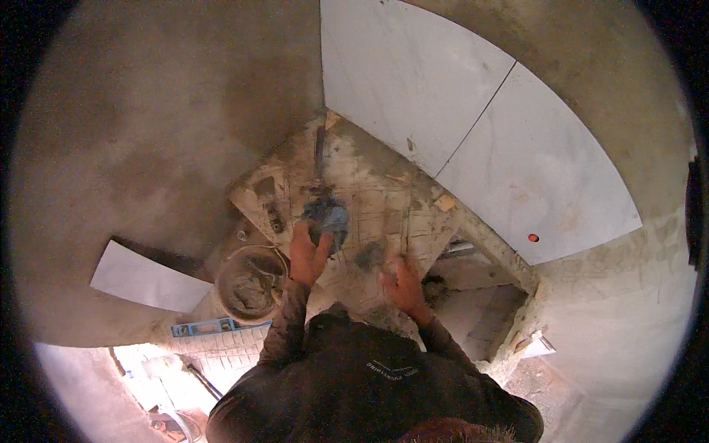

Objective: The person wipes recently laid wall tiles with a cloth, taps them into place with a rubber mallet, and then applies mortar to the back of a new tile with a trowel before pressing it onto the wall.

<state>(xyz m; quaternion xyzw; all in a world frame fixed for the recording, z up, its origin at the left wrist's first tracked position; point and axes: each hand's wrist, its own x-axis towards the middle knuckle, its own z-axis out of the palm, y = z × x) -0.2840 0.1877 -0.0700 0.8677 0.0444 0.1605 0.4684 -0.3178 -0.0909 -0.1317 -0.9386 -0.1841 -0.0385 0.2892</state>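
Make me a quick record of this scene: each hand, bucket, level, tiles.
Left hand: on a blue thing, kind unclear
Right hand: blurred; hold unclear
Bucket: left of left hand, grey material inside
Level: blue, nearer the person than bucket
Wall tiles: two, pale, side by side, dark joint between
Loose tile: pale strip, left of bucket

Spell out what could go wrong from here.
The left hand, at a blue-grey thing, is close to the bucket; a sideways swing of that arm might tip it.
The right hand is near the opening; something let go there could fall in.
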